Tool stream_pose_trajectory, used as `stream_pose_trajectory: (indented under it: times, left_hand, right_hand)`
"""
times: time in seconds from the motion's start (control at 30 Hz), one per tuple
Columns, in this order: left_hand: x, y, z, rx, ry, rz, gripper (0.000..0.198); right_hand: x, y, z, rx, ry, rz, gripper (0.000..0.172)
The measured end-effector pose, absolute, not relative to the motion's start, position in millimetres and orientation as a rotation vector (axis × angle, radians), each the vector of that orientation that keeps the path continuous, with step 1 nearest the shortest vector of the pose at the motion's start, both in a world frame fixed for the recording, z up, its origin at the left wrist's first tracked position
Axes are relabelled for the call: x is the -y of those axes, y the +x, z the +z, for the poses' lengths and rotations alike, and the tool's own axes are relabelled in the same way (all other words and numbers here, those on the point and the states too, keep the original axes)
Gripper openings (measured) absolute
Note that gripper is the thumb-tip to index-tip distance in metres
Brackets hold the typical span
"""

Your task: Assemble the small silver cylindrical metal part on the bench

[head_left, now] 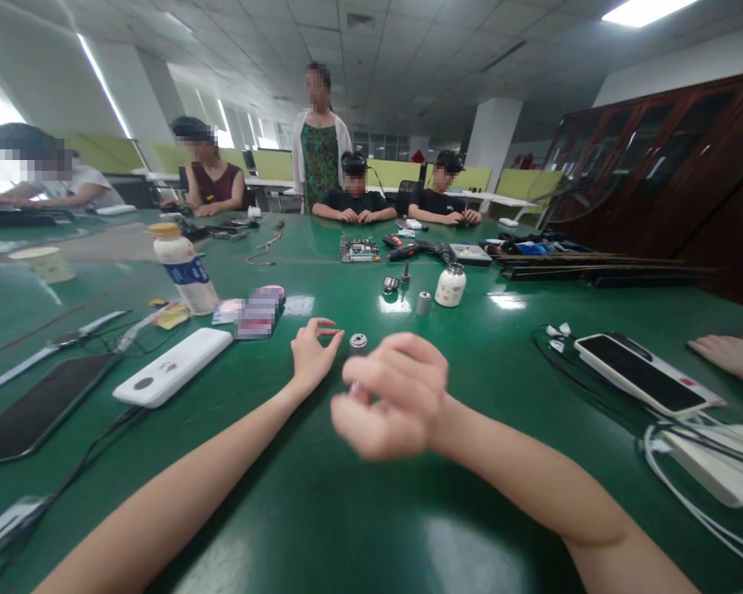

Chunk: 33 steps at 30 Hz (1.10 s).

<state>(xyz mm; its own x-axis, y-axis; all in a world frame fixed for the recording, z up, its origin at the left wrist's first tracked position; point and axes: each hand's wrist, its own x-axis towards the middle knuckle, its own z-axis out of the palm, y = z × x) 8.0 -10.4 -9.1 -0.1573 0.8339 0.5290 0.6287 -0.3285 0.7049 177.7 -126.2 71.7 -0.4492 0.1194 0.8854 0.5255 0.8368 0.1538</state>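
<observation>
The person's bare left arm (204,478) slants up from the lower left, wrist straight. The left hand (309,356) is low, thumb and fingers curved with a gap between them. The bare right arm (520,462) angles inward from the lower right. The right hand (399,398), nearer the camera, is curled; blur hides whether its fingertips meet.

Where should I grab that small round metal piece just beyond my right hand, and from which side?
Likely by its curved side, the left hand coming from the left: the metal piece sits with its round face up, and that hand is open beside it. The right hand hides its lower part.
</observation>
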Motion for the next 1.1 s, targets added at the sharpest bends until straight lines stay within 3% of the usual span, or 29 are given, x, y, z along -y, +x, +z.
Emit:
stream_pose_trajectory:
  times: [0.07,0.17,0.3,0.57,0.8,1.1]
  left_hand:
    - [12.6,12.0,-5.9,-1.553,1.878,1.64,0.018]
    - [16.6,19.8,-4.2,-1.387,1.9,1.778,0.024]
    - [20.6,27.7,-7.9,-1.263,1.98,1.756,0.026]
    - [24.1,29.2,-9.2,-1.25,2.041,1.651,0.025]
    - [27.1,30.3,-7.1,-1.332,2.046,1.765,0.02]
    - [29.4,29.4,-1.8,-1.349,2.138,1.613,0.02]
  right_hand:
    - [82.8,174.6,63.6,1.939,-0.514,-0.487,0.017]
    - [43.0,178.9,32.5,1.891,-0.91,-0.26,0.028]
    - [31.7,186.4,-10.0,2.111,-1.156,-0.127,0.049]
    - [33.5,183.9,-19.6,2.25,-1.351,-0.023,0.04]
    - [39.3,186.7,-18.9,2.238,-1.373,-0.013,0.038]
    - [39.5,186.0,-18.8,2.247,-1.402,-0.011,0.038]
